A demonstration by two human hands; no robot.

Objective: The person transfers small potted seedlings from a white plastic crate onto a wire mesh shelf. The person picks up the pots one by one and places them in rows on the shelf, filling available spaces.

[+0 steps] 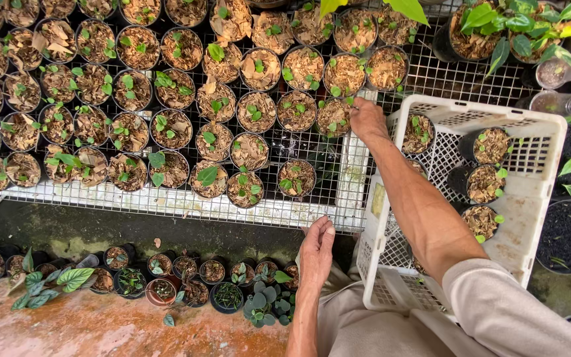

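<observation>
White wire-mesh bench (358,178): right hand (367,119), fingers clamped on a round black seedling pot (332,118); left hand (316,250), fingers together, rests at the edge.

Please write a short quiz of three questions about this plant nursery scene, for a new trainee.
1. True or false: the right hand reaches to a small pot on the wire mesh bench.
2. What does the left hand touch?
A. a leaf
B. the front edge of the bench
C. a bottle
3. Fill in: the white plastic crate beside the bench holds several small black ____.

Key:
1. True; the fingers are at the pot's rim, though the grip itself is hidden.
2. B
3. pots, filled with brown chips and small green seedlings.
</observation>
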